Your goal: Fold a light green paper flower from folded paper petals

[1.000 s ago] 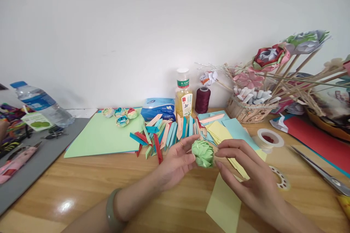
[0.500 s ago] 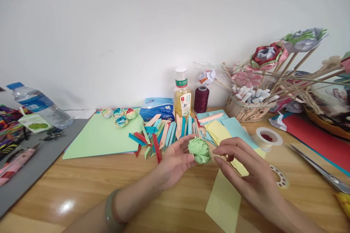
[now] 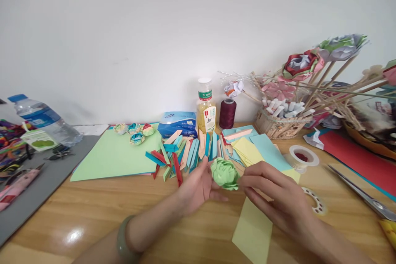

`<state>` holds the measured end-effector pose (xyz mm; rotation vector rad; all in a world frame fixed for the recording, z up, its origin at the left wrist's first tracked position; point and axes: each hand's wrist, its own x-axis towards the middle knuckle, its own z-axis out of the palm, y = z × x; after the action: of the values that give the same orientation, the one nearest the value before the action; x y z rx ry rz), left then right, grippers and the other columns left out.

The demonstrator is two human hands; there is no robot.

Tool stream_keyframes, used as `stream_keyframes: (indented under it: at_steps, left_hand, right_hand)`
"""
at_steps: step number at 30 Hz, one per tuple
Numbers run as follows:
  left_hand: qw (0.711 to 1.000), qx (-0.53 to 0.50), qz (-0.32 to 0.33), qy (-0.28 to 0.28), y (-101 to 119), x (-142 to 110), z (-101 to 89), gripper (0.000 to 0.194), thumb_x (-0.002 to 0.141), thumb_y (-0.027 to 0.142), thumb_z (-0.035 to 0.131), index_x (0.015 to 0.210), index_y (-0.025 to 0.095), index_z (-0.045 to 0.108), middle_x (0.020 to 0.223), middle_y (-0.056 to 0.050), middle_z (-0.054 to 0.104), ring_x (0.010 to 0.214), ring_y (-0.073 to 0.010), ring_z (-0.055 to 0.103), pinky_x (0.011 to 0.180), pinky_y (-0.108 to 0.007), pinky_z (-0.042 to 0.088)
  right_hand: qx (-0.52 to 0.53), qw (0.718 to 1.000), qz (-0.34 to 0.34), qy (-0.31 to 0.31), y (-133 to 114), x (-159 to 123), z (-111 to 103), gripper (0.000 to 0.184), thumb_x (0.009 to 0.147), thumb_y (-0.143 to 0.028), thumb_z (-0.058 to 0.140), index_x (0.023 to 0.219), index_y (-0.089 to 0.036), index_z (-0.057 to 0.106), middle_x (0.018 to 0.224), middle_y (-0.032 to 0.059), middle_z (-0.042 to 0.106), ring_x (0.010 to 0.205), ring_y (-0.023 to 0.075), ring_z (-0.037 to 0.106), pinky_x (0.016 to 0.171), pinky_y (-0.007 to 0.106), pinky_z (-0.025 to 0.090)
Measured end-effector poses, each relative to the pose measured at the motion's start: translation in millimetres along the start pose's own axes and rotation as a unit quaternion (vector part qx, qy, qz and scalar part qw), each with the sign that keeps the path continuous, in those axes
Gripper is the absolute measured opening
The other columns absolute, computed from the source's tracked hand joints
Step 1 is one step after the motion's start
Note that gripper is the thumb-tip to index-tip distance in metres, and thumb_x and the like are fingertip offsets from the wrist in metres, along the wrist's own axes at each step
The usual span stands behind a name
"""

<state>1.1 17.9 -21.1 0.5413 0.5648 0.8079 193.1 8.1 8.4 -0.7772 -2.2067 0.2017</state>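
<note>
A green folded-paper flower [image 3: 225, 173] is held up in the middle, over the table. My right hand [image 3: 275, 198] pinches its right edge between thumb and fingertips. On the flower's other side, my left hand [image 3: 198, 185] has its thumb raised and its fingers stretched out under the petals. The left fingers are apart; whether they touch the flower is hard to tell. Below the hands lies a pale yellow paper sheet [image 3: 253, 231]. Folded paper strips [image 3: 185, 152] in red, blue and peach are heaped just beyond.
Small paper flowers [image 3: 136, 138] sit on green sheets [image 3: 108, 156] at left. A tissue pack [image 3: 177, 123], a drink bottle [image 3: 205, 111] and a maroon thread spool [image 3: 227, 113] line the wall. To the right are a tape roll [image 3: 305, 157], scissors [image 3: 361, 194] and a basket [image 3: 280, 126].
My left thumb has lifted off the flower and its fingers have spread. My right hand has closed in and taken the flower's right edge. The flower has turned slightly.
</note>
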Motion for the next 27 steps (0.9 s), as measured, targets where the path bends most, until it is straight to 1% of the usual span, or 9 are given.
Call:
stream_keyframes:
  at_steps: [3, 5, 7, 10, 13, 15, 17, 22, 27]
  left_hand:
    - [0.999, 0.012, -0.042, -0.002, 2, 2, -5.1, 0.057, 0.085, 0.056, 0.030, 0.105, 0.012, 0.059, 0.081, -0.011, 0.068, 0.060, -0.0188, 0.065, 0.050, -0.028, 0.052]
    - [0.999, 0.018, -0.046, 0.006, 4, 2, -5.9, 0.053, 0.083, 0.055, 0.038, 0.103, 0.011, 0.060, 0.077, -0.010, 0.068, 0.055, -0.0172, 0.064, 0.047, -0.027, 0.052]
    - [0.999, 0.036, -0.027, 0.016, 4, 0, -4.4, 0.043, 0.079, 0.048, 0.053, 0.101, 0.011, 0.061, 0.074, -0.008, 0.067, 0.053, -0.0156, 0.063, 0.047, -0.025, 0.051]
    - [0.997, 0.061, 0.024, 0.045, 5, -3, -0.7, 0.035, 0.070, 0.032, 0.069, 0.098, 0.012, 0.062, 0.076, -0.008, 0.067, 0.059, -0.0162, 0.064, 0.051, -0.024, 0.051]
    - [0.994, 0.059, 0.065, 0.059, 5, -4, 1.3, 0.034, 0.068, 0.024, 0.071, 0.099, 0.015, 0.061, 0.086, -0.008, 0.067, 0.072, -0.0178, 0.065, 0.061, -0.026, 0.052]
    - [0.993, 0.060, 0.080, 0.057, 5, -4, 1.6, 0.035, 0.067, 0.021, 0.072, 0.100, 0.016, 0.061, 0.091, -0.007, 0.066, 0.077, -0.0180, 0.064, 0.066, -0.028, 0.051]
    - [0.993, 0.062, 0.083, 0.061, 4, -4, 1.7, 0.038, 0.065, 0.019, 0.074, 0.101, 0.017, 0.061, 0.096, -0.007, 0.065, 0.079, -0.0184, 0.064, 0.067, -0.029, 0.051]
    - [0.993, 0.064, 0.079, 0.065, 2, -5, 3.2, 0.044, 0.059, 0.016, 0.077, 0.100, 0.019, 0.062, 0.103, -0.007, 0.062, 0.087, -0.0195, 0.061, 0.073, -0.032, 0.049]
    - [0.992, 0.059, 0.092, 0.059, 1, -5, 4.3, 0.045, 0.055, 0.012, 0.079, 0.097, 0.019, 0.064, 0.101, -0.006, 0.062, 0.092, -0.0190, 0.058, 0.078, -0.031, 0.047]
  right_hand:
    - [-0.090, 0.992, -0.087, -0.023, 5, -2, -5, 0.022, 0.089, -0.007, 0.039, 0.092, -0.019, 0.057, 0.078, 0.0051, 0.061, 0.069, 0.0142, 0.057, 0.055, 0.024, 0.045]
    - [-0.122, 0.983, -0.128, -0.046, 7, -3, -7, 0.027, 0.091, -0.008, 0.032, 0.096, -0.017, 0.057, 0.081, 0.0077, 0.063, 0.073, 0.0166, 0.059, 0.057, 0.026, 0.046]
    - [-0.132, 0.979, -0.140, -0.064, 8, -3, -7, 0.028, 0.092, -0.009, 0.030, 0.097, -0.017, 0.057, 0.083, 0.0085, 0.065, 0.077, 0.0181, 0.060, 0.059, 0.028, 0.048]
    - [-0.135, 0.987, -0.079, -0.035, 7, -2, -3, 0.021, 0.089, -0.009, 0.041, 0.097, -0.021, 0.055, 0.084, 0.0061, 0.065, 0.075, 0.0176, 0.062, 0.060, 0.028, 0.049]
    - [-0.080, 0.995, 0.062, 0.025, 5, 0, 1, 0.015, 0.086, -0.015, 0.049, 0.097, -0.023, 0.053, 0.086, 0.0053, 0.062, 0.072, 0.0170, 0.061, 0.060, 0.029, 0.050]
    - [-0.017, 0.989, 0.143, 0.021, 2, 3, 3, 0.012, 0.085, -0.020, 0.049, 0.097, -0.022, 0.052, 0.086, 0.0046, 0.061, 0.070, 0.0165, 0.060, 0.058, 0.028, 0.051]
    - [0.034, 0.981, 0.192, -0.007, 0, 5, 3, 0.013, 0.084, -0.024, 0.050, 0.097, -0.022, 0.051, 0.086, 0.0038, 0.061, 0.070, 0.0164, 0.059, 0.057, 0.028, 0.051]
    - [0.097, 0.962, 0.250, -0.047, -1, 6, 4, 0.013, 0.085, -0.028, 0.051, 0.096, -0.022, 0.054, 0.084, 0.0023, 0.064, 0.072, 0.0166, 0.060, 0.062, 0.030, 0.052]
    - [0.134, 0.958, 0.251, -0.044, 4, 5, 6, 0.013, 0.085, -0.029, 0.051, 0.093, -0.021, 0.058, 0.086, 0.0042, 0.065, 0.073, 0.0169, 0.060, 0.058, 0.028, 0.052]
